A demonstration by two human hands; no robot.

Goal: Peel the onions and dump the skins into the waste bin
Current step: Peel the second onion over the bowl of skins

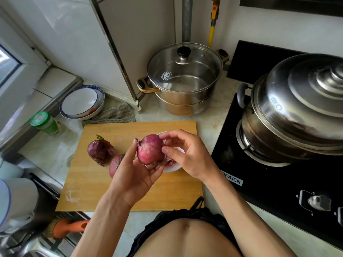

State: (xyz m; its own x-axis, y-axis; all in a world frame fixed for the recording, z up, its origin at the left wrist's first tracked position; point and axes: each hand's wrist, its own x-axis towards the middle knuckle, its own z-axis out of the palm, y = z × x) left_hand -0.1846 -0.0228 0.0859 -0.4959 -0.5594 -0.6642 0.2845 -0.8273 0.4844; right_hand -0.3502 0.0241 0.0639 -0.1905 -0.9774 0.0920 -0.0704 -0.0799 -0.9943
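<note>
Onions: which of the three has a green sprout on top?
The darkest onion, standing farthest left on the cutting board. The onion beside it and the one in the left hand show no sprout.

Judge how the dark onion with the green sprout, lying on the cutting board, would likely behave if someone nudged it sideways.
The sprouted onion is rounded, so it would probably roll or wobble rather than slide on the flat cutting board. Its loose, torn outer skin looks papery and may flake off or slip under fingers. It seems firm, likely fairly heavy for its size.
</note>
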